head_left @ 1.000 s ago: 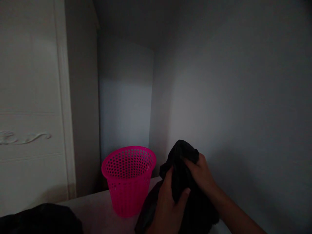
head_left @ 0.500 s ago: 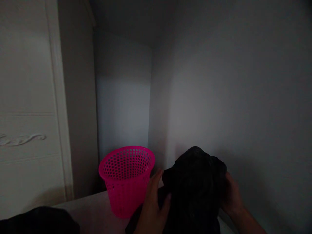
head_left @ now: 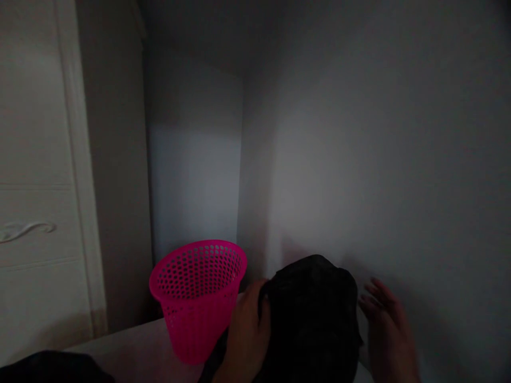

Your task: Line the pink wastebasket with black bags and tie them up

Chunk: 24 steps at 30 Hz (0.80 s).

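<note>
A bulky black cloth-like bundle [head_left: 315,319], too dark to make out in detail, stands at the lower middle. My left hand [head_left: 247,330] grips its left edge, thumb on the near side and fingers wrapped behind. Off the bundle's right side, my right hand [head_left: 387,324] is apart from it, fingers stretched out and slightly blurred. Just left of my left hand is a bright pink plastic basket [head_left: 199,324] with a perforated wall; no contents show inside it.
The pale surface [head_left: 136,346] carries the basket and the bundle. Another dark heap [head_left: 56,367] lies at the bottom left. A white cabinet [head_left: 35,133] rises on the left, and a grey wall [head_left: 359,159] closes off the right and back.
My right hand has come off the bundle and moved to its right. My left hand has closed around the left edge. The bundle's top is lower and rounder; the view has shifted slightly right.
</note>
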{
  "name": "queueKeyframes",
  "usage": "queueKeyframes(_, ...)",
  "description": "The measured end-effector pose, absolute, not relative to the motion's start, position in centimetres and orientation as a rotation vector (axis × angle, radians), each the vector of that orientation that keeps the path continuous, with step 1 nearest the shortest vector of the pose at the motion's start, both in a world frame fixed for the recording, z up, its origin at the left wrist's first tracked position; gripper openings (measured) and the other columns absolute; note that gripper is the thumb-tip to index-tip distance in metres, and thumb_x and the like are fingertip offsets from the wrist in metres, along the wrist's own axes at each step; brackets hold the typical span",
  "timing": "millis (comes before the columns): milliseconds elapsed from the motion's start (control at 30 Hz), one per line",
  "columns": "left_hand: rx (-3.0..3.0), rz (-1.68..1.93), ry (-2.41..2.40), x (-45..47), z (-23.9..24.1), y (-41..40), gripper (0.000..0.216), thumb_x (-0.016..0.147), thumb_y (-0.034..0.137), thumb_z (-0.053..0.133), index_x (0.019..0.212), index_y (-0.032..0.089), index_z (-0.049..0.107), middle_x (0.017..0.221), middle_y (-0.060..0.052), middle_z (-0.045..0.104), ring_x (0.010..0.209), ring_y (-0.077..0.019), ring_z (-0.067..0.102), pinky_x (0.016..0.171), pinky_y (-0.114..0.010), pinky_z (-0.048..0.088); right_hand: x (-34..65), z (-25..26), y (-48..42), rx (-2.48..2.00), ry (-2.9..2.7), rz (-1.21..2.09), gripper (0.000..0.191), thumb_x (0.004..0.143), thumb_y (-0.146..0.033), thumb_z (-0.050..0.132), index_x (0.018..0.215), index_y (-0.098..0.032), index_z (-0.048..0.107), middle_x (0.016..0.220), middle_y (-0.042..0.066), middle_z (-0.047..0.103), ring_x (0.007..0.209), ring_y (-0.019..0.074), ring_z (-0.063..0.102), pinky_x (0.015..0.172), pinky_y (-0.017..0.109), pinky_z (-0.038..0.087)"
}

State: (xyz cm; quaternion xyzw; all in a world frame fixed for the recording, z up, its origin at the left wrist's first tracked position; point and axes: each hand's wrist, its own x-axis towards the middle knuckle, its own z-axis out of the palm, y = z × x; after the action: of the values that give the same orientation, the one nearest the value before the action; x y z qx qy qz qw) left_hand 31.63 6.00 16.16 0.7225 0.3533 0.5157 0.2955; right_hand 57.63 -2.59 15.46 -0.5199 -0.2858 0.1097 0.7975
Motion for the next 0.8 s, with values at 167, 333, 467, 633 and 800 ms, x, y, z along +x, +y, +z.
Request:
queueKeyframes(167, 1.983, 1.404, 0.96, 31.3, 18.3, 6.3, 0.047, 0.102, 0.029, 0.044, 0.146, 0.025, 0.061, 0.14, -0.012, 0.075, 0.13, -0.0318, 0.07, 0.113, -0.057, 0.054, 56.4, 11.9, -5.5, -1.208, -1.087, -0.14, 0.057, 0.074, -0.044, 0.076, 0.13, -0.047, 0.074, 0.115, 0.008, 0.079, 0.117, 0.0423, 0.069, 0.103, 0.063, 0.053)
queueKeyframes(333, 1.836, 1.587, 0.982, 29.2, 21.9, 5.8, 0.034, 0.1, 0.041, 0.05, 0.116, 0.026, 0.076, 0.12, -0.008, 0.082, 0.117, -0.0308, 0.075, 0.108, -0.05, 0.056, 56.5, 12.9, -4.4, -1.293, -1.443, -0.282, 0.047, 0.072, -0.028, 0.067, 0.113, -0.045, 0.082, 0.101, 0.005, 0.079, 0.102, 0.0374, 0.072, 0.101, 0.058, 0.045)
queueKeyframes(467, 1.557, 1.506, 0.975, 27.1, 23.6, 4.8, 0.035, 0.089, 0.053, 0.067, 0.102, 0.022, 0.077, 0.099, -0.006, 0.082, 0.096, -0.029, 0.076, 0.085, -0.039, 0.062, 59.6, 15.9, -2.5, -1.244, -1.281, -0.445, 0.037, 0.079, -0.026, 0.059, 0.109, -0.033, 0.08, 0.118, 0.009, 0.072, 0.11, 0.0353, 0.067, 0.097, 0.053, 0.047)
queueKeyframes(633, 1.529, 1.487, 0.886, 27.1, 22.7, 4.4, 0.033, 0.085, 0.051, 0.071, 0.099, 0.021, 0.076, 0.093, -0.004, 0.079, 0.093, -0.0256, 0.074, 0.082, -0.033, 0.059, 60.1, 16.8, -0.4, -1.181, -1.1, -0.021, 0.033, 0.089, -0.045, 0.066, 0.117, -0.029, 0.073, 0.142, 0.012, 0.067, 0.134, 0.0385, 0.06, 0.113, 0.058, 0.045)
queueKeyframes(800, 1.47, 1.448, 0.815, 27.5, 21.5, 5.5, 0.032, 0.092, 0.045, 0.068, 0.113, 0.023, 0.077, 0.115, -0.006, 0.08, 0.108, -0.0254, 0.072, 0.096, -0.035, 0.057, 58.8, 16.3, 0.2, -1.047, -1.009, 0.502, 0.087, 0.077, -0.057, 0.087, 0.153, -0.041, 0.05, 0.171, 0.012, 0.042, 0.126, 0.0363, 0.069, 0.102, 0.053, 0.057)
